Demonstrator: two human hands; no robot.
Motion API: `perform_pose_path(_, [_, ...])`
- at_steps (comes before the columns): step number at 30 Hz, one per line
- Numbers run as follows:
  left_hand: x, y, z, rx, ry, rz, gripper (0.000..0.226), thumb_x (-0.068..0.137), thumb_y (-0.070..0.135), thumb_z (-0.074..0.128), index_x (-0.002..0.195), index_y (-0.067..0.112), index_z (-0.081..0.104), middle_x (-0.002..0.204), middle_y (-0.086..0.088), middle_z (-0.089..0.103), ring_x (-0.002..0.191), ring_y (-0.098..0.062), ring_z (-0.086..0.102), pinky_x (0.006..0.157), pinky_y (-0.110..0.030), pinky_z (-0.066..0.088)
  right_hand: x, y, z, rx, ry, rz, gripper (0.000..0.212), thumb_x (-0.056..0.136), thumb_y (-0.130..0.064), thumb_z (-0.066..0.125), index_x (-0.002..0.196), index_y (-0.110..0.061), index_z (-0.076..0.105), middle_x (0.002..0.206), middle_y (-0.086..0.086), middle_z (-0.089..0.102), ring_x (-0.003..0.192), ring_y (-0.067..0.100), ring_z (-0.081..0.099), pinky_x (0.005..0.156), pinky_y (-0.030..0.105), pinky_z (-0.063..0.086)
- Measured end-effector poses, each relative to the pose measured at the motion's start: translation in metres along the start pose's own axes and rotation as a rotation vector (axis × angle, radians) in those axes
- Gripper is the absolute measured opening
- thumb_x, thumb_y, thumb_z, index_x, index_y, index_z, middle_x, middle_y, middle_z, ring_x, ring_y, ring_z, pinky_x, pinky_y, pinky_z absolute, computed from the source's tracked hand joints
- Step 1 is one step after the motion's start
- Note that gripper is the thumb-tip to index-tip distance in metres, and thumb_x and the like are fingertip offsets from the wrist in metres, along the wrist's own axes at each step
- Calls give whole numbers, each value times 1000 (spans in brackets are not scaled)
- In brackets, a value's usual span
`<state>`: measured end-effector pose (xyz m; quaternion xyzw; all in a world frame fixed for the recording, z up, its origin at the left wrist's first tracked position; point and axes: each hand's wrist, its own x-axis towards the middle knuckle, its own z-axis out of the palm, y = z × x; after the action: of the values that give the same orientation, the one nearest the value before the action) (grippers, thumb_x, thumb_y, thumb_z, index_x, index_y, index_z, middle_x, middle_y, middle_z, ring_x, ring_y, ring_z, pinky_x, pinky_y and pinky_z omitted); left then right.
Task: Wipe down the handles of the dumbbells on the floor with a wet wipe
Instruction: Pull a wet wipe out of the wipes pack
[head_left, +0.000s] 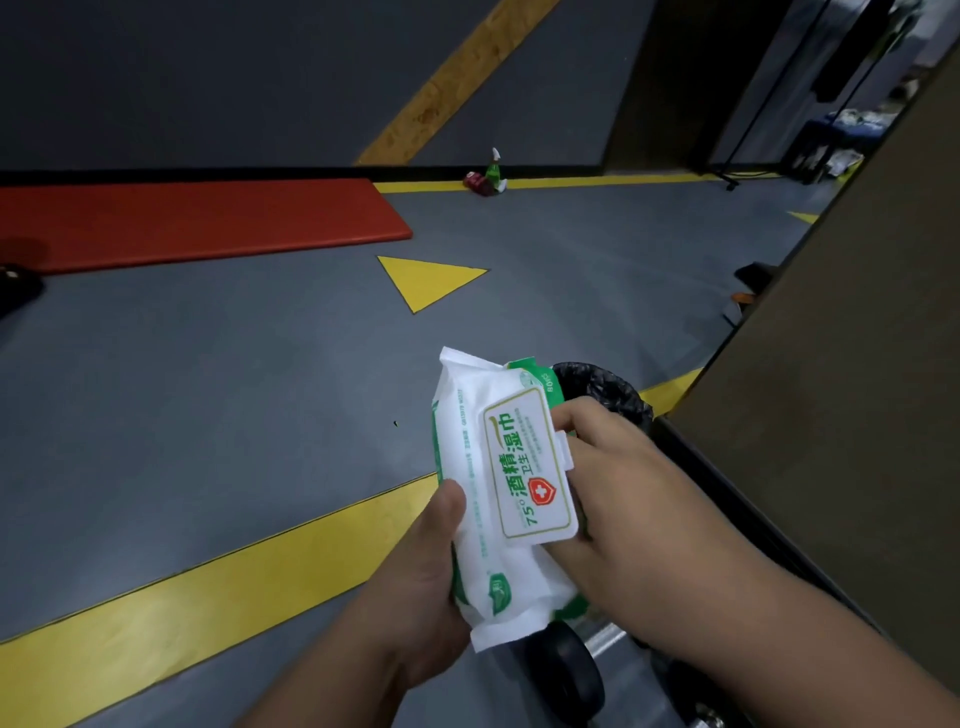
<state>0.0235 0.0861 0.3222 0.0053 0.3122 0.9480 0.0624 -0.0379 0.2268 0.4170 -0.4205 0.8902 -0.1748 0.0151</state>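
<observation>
While our left hand (415, 587) wraps its palm and thumb around the lower left side of the wet wipe pack (498, 493), we hold the pack up in front of us above the grey floor (208, 395). Its long axis runs nearly upright, leaning a little, with the sealed ends at top and bottom and the printed flap label (530, 467) facing us. Our right hand (618, 483) sits against the pack's right edge, fingers curled at the flap's tab; we cannot tell whether it is pinching the tab or only touching it. Just behind the right hand stands a bin lined with a black bag (608, 384); what is inside is hidden. Directly below the pack lies a dumbbell (571, 670), its black end and a bit of metal handle (605, 642) showing between our forearms. Farther out are a yellow floor stripe (234, 587) and a red mat (197, 218).
</observation>
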Motion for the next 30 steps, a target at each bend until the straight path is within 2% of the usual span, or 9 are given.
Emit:
perform_pose_path(2, [-1, 1, 3, 34, 38, -10, 98, 54, 60, 90, 134, 12, 61, 136, -20, 58, 123, -34, 59, 91, -40, 54, 2, -2, -3, 11, -26, -5, 17, 87, -34, 58, 104, -33, 58, 112, -20, 43, 106, 7, 45, 87, 26, 45])
perform_pose_path(5, [1, -3, 4, 114, 122, -35, 124, 36, 56, 97, 141, 13, 48, 130, -20, 63, 114, -39, 63, 83, -45, 58, 8, -2, -9, 17, -40, 12, 12, 86, -20, 59, 93, -27, 55, 100, -13, 46, 98, 10, 45, 84, 22, 41])
perform_pose_path(9, [3, -7, 10, 343, 112, 33, 96, 54, 15, 89, 139, 22, 44, 128, -15, 64, 115, -38, 63, 90, -50, 53, 18, 1, -9, -109, -52, 43, 12, 82, -22, 56, 85, -29, 47, 91, -11, 46, 86, 10, 47, 70, 20, 37])
perform_pose_path(13, [1, 0, 13, 565, 155, 105, 74, 57, 4, 90, 121, 26, 60, 117, -8, 70, 107, -29, 68, 82, -41, 57, 23, 5, -7, -376, -117, -35, 22, 70, -22, 60, 89, -26, 49, 90, -9, 46, 85, 13, 46, 77, 26, 40])
perform_pose_path(16, [-5, 6, 18, 813, 246, 221, 82, 56, 11, 87, 126, 31, 51, 109, 8, 71, 100, -14, 70, 77, -31, 57, 19, 0, -8, -415, -107, -36, 22, 74, -22, 47, 96, -25, 49, 97, -6, 46, 92, 18, 44, 82, 33, 43])
perform_pose_path(20, [-11, 13, 30, 974, 230, 468, 92, 64, -3, 75, 137, 41, 39, 113, 15, 66, 103, -5, 66, 76, -19, 53, 16, -9, 2, -399, 57, 2, 19, 70, -14, 49, 87, -21, 54, 88, -2, 50, 81, 22, 46, 65, 39, 45])
perform_pose_path(23, [-15, 15, 31, 1171, 309, 593, 100, 68, 32, 67, 152, 45, 15, 143, 31, 38, 136, 0, 39, 101, -15, 40, 12, -8, 5, -320, 152, 4, 14, 73, -12, 57, 83, -19, 51, 87, -2, 48, 80, 21, 43, 64, 39, 43])
perform_pose_path(25, [-20, 17, 26, 1277, 402, 630, 95, 73, 46, 58, 153, 40, 7, 146, 40, 22, 140, 8, 25, 101, -1, 25, 9, -9, 5, -254, 194, -27, 14, 75, -11, 55, 83, -19, 48, 88, -4, 49, 81, 20, 42, 65, 36, 42])
perform_pose_path(30, [-26, 25, 10, 1336, 416, 763, 74, 90, 34, 55, 156, 28, 22, 158, -1, 24, 141, 1, 30, 102, -3, 25, 3, -15, 6, -111, 254, -191, 25, 81, -2, 62, 81, -21, 46, 84, -9, 47, 79, 16, 43, 67, 28, 37])
